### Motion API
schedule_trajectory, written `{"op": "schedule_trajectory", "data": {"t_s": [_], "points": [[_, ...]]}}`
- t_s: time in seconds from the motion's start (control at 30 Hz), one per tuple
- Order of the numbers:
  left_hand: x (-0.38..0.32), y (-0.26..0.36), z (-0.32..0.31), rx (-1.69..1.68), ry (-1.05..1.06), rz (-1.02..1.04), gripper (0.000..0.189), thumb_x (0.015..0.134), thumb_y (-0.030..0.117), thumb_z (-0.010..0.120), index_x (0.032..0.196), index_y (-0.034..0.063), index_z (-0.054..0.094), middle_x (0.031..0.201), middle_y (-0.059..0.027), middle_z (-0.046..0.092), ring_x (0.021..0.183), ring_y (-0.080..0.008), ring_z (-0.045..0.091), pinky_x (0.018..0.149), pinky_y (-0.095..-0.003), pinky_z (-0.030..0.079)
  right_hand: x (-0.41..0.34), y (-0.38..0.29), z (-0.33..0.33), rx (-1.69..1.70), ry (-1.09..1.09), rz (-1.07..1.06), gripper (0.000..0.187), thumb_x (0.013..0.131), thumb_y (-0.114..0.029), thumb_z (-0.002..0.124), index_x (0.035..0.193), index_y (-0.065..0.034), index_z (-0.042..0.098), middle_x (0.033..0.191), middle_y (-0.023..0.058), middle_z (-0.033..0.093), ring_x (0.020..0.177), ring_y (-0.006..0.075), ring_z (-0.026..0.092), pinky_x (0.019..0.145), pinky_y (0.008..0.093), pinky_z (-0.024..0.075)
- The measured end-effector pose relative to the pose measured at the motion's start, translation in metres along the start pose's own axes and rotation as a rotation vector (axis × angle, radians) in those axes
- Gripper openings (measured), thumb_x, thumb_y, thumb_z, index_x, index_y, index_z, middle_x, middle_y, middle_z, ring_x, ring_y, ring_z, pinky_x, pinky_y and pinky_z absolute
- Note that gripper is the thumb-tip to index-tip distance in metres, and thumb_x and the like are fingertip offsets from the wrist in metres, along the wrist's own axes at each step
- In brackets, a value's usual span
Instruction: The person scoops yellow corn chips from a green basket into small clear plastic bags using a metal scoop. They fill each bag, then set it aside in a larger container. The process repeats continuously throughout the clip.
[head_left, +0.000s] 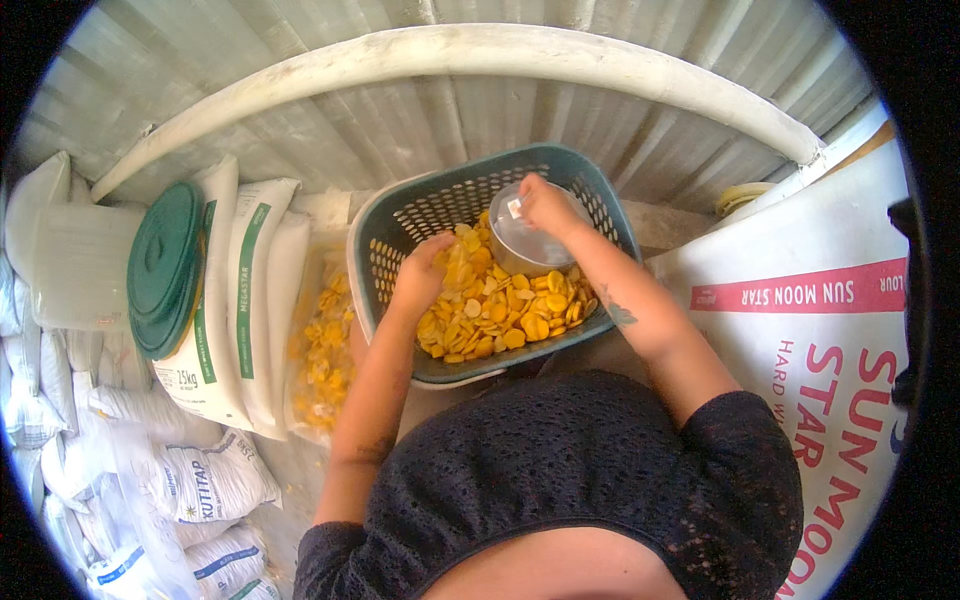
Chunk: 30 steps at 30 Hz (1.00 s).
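Note:
A dark green perforated plastic basket (487, 369), nested with a white rim, stands before me, holding many yellow round chips (499, 315). My right hand (551, 206) grips a round grey container (529, 251) by its upper part, with a small white patch at the fingers. The container rests among the chips at the basket's far right. My left hand (424, 274) is over the basket's left side, fingers curled on what looks like a clear plastic bag (456, 266) with yellow chips in or behind it. The fingertips are partly hidden.
To the left stand a large clear bag of yellow chips (322, 352), upright flour sacks (259, 300) and a green round lid (165, 270). Smaller white sacks (214, 480) pile lower left. A big white sack (795, 360) flanks the right. A pale pole (465, 49) crosses the corrugated wall.

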<state>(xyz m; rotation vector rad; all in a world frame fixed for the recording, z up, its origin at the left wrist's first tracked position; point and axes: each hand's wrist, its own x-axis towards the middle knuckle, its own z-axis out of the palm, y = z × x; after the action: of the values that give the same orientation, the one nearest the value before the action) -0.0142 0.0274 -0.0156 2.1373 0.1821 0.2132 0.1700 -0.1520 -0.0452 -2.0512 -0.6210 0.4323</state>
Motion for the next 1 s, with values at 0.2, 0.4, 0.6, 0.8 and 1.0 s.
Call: {"op": "schedule_trajectory", "data": {"t_s": [0.2,0.4,0.6,0.8,1.0], "points": [[0.002,0.026,-0.007,-0.311,-0.092,-0.449,0.043,0.071,-0.005,0.041,0.111,0.0020,0.055,0.111,-0.0123,0.057,0.106,-0.0192,0.051,0.093,-0.0288,0.036,-0.038,-0.077,-0.007,0.464,-0.378,-0.046,0.014,0.078,0.000,0.055,0.091,-0.0046,0.060,0.074,0.0061,0.059,0.054,0.0090,0.052,0.047,0.0239,0.0433],[-0.010,0.040,-0.014,-0.178,0.031,-0.071,0.039,0.070,-0.004,0.047,0.107,0.0010,0.056,0.106,-0.0171,0.058,0.100,-0.0261,0.055,0.085,-0.0303,0.041,-0.066,-0.117,0.024,-0.096,-0.577,-0.267,0.028,0.072,-0.007,0.057,0.099,-0.0011,0.060,0.077,0.0144,0.061,0.064,0.0240,0.059,0.057,0.0343,0.0487],[-0.038,0.057,-0.026,-0.036,0.115,0.047,0.045,0.066,-0.007,0.041,0.108,-0.0003,0.055,0.110,-0.0168,0.056,0.108,-0.0273,0.050,0.094,-0.0311,0.036,-0.071,-0.136,0.056,-0.640,-0.858,-0.331,0.027,0.067,-0.012,0.062,0.090,0.0022,0.059,0.096,0.0173,0.058,0.089,0.0357,0.056,0.076,0.0388,0.0460],[-0.083,0.079,-0.079,-0.047,0.521,0.157,0.034,0.070,-0.003,0.046,0.102,-0.0002,0.057,0.107,-0.0180,0.056,0.102,-0.0320,0.053,0.088,-0.0347,0.041,-0.074,-0.195,0.061,-0.134,-0.572,-0.922,0.015,0.072,-0.007,0.061,0.086,-0.0026,0.060,0.087,0.0119,0.057,0.083,0.0311,0.055,0.071,0.0371,0.0455],[-0.138,0.082,-0.141,0.384,0.509,-0.065,0.022,0.076,0.017,0.054,0.094,0.0040,0.058,0.100,-0.0160,0.058,0.092,-0.0338,0.056,0.076,-0.0409,0.046,-0.082,-0.266,0.106,-0.010,-0.515,-1.093,0.010,0.072,-0.006,0.061,0.082,-0.0032,0.059,0.081,0.0107,0.054,0.077,0.0277,0.055,0.068,0.0326,0.0452]]}}
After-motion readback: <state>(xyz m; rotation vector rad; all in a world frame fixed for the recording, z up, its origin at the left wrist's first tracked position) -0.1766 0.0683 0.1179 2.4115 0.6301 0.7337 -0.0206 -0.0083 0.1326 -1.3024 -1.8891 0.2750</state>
